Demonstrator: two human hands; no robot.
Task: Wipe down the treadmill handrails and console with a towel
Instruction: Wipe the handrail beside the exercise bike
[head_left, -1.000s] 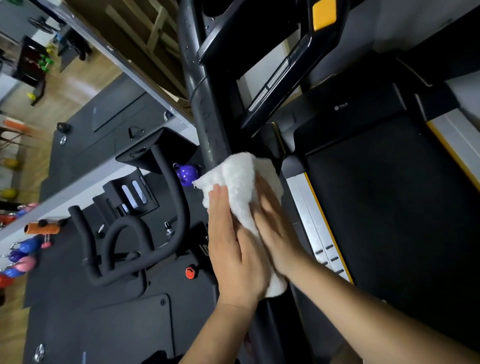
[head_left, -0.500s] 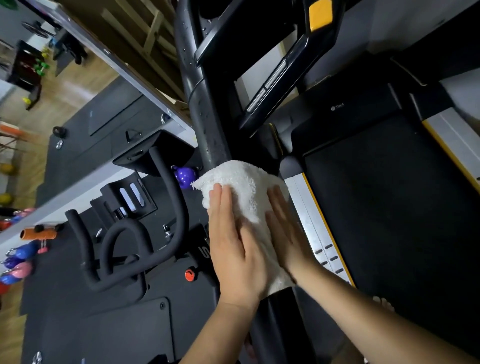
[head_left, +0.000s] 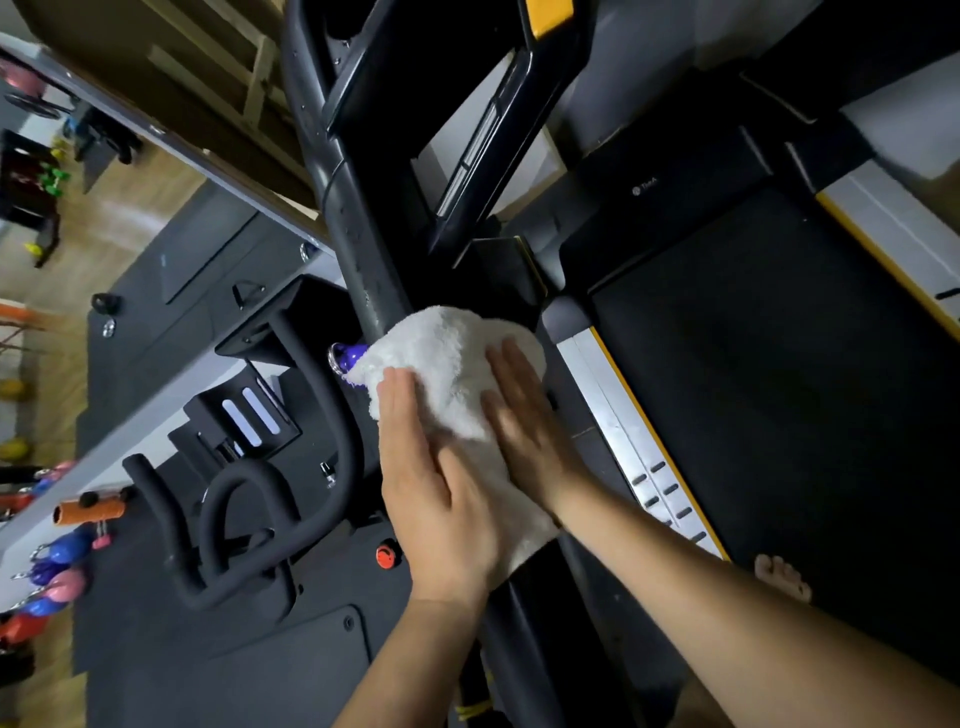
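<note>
A white towel (head_left: 457, 374) is wrapped over the black treadmill handrail (head_left: 363, 244), which runs diagonally up the middle of the view. The left hand (head_left: 436, 483) lies flat on the handrail's left side, fingers together and pressing the towel against the bar. The right hand (head_left: 524, 415) lies flat on the handrail's right side, fingers extended and close together, also pressing the towel; neither hand is curled into a grip. Beads of moisture dot the bare handrail above the towel. The console (head_left: 467, 104) sits up and to the right of the handrail, with a yellow patch at its top edge. Right of the handrail lies the treadmill belt (head_left: 779, 389); a small pale logo is printed on the hood above it, too blurred to read. Left of the handrail stands an exercise bike handlebar (head_left: 260, 493), with a purple kettlebell (head_left: 349, 356) just beside the towel's left edge.
</note>
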